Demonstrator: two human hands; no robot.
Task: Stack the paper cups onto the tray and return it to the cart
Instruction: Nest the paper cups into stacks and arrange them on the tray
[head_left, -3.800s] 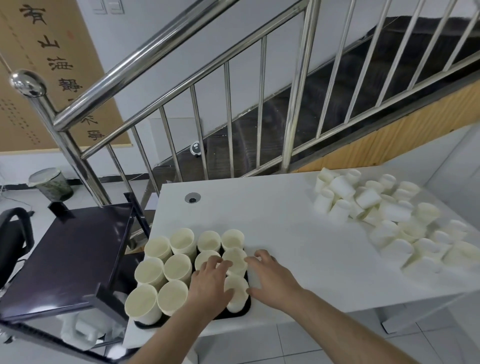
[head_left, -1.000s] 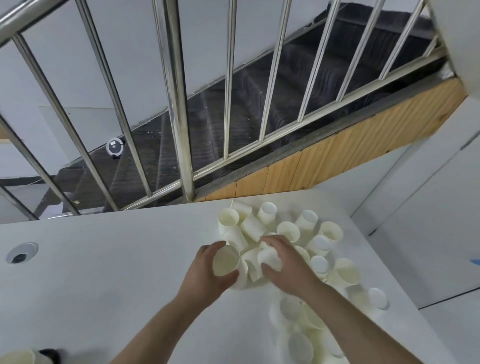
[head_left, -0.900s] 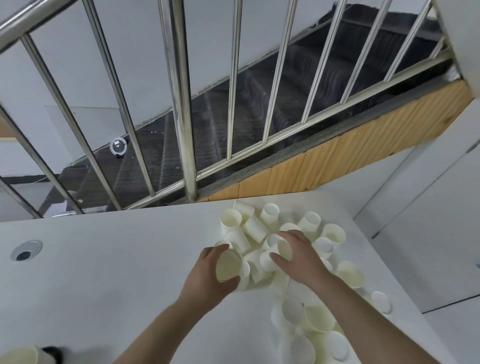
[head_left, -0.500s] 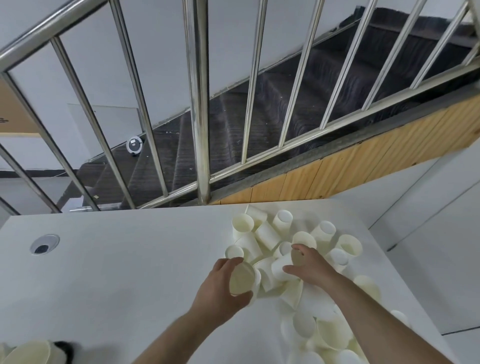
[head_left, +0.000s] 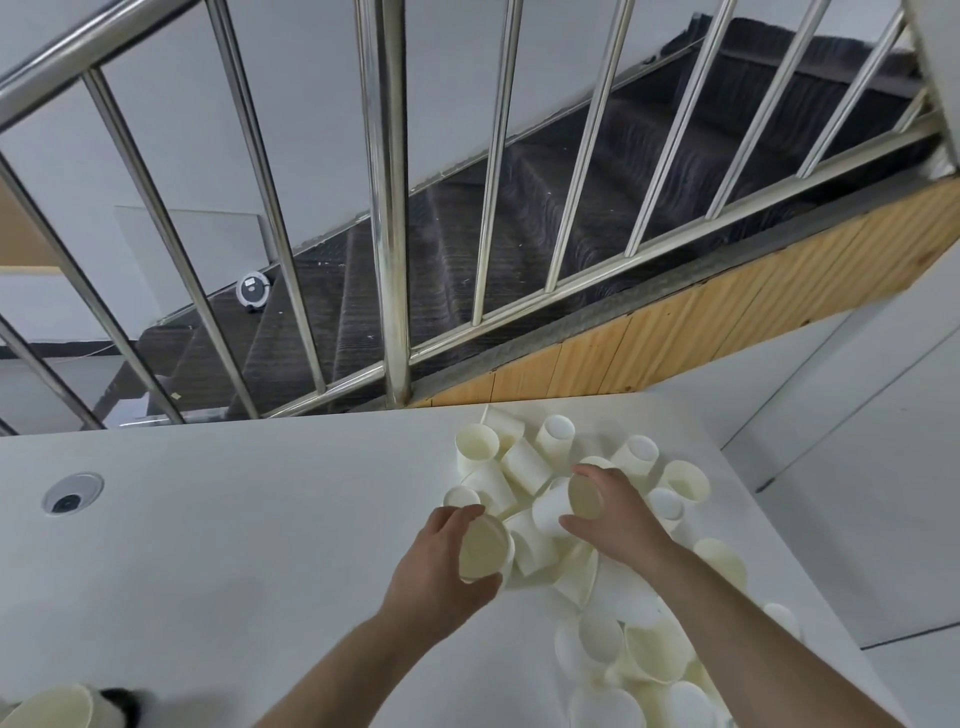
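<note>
Left hand (head_left: 434, 574): curled round one cup (head_left: 484, 550), held tilted, mouth toward the camera. Right hand (head_left: 615, 519): a second cup (head_left: 567, 503) is gripped on its side above the pile (head_left: 613, 597) of loose cups scattered on the white table (head_left: 234, 519). One tray (head_left: 122, 701) corner is seen at the lower left, a cup on it.

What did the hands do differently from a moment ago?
The right hand has picked a cup out of the pile and now grips it, mouth showing. The left hand still holds its own cup. The pile stays on the white table.
</note>
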